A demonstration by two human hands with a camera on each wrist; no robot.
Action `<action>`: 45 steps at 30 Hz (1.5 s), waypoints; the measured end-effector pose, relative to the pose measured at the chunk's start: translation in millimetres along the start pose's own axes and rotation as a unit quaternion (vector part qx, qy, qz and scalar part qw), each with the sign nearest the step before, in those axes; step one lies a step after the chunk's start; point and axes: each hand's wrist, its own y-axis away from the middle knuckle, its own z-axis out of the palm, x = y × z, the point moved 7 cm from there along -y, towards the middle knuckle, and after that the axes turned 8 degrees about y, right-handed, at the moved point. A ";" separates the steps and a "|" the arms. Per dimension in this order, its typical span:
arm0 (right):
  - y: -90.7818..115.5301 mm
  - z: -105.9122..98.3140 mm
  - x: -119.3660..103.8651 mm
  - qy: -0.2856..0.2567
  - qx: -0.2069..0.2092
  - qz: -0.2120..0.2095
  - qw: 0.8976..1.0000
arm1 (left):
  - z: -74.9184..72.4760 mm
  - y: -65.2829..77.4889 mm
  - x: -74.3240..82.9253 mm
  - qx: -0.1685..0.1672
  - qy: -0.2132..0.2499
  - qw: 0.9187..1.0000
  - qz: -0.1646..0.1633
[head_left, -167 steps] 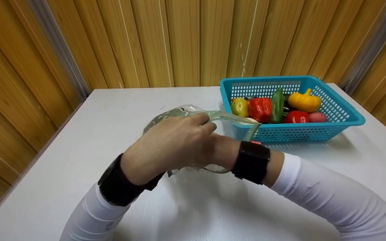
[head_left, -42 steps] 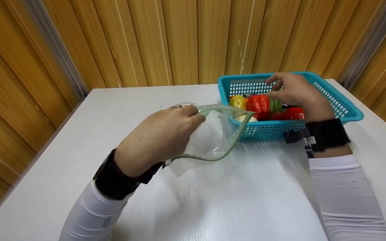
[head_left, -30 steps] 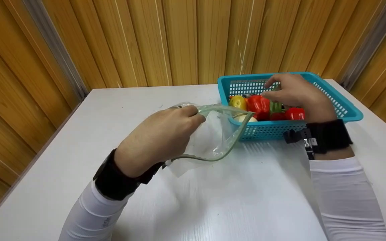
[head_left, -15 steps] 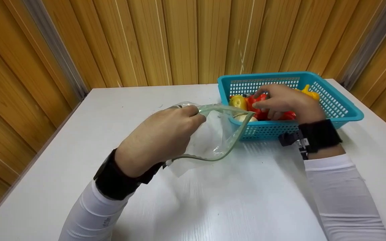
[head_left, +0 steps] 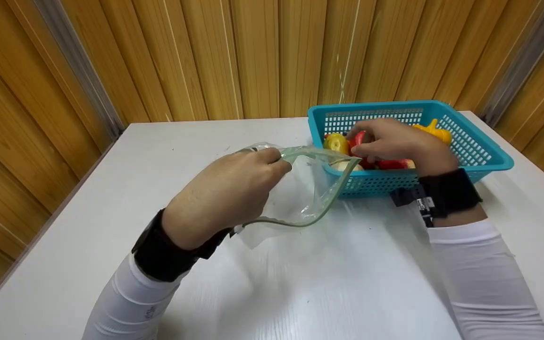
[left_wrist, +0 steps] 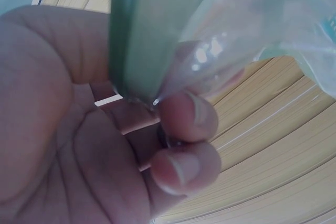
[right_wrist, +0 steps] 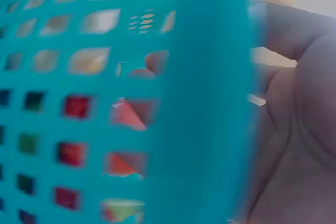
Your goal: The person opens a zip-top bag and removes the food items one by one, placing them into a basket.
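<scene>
My left hand (head_left: 227,196) pinches the green zip edge of a clear zip bag (head_left: 295,189), which hangs with its mouth spread toward the basket. In the left wrist view, the left hand (left_wrist: 173,103) has its fingers curled at the bag's green strip (left_wrist: 147,35). Inside the blue-green basket (head_left: 380,182), my right hand (head_left: 392,141) has thumb and fingers curled round a red bell pepper (head_left: 357,139). The basket's wall (right_wrist: 205,103) hides most of those fingers in the right wrist view, where the palm of the right hand (right_wrist: 299,108) shows.
Around the right hand lie a yellow-green fruit (head_left: 336,143), a pale round item (head_left: 347,166), another red item (head_left: 393,164) and a yellow pumpkin (head_left: 434,132). The basket stands at the back right of the white table (head_left: 338,283), before a wood-panelled wall (head_left: 205,56).
My right hand came out of the bag, reached over the basket, then moved left and down onto the red bell pepper. The left hand stays at the bag's edge; its mouth is more visible.
</scene>
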 end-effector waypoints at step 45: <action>21.4 101.0 -178.9 0.160 -0.072 -0.235 0.956 | -0.9 2.2 4.7 0.008 0.005 1.000 0.022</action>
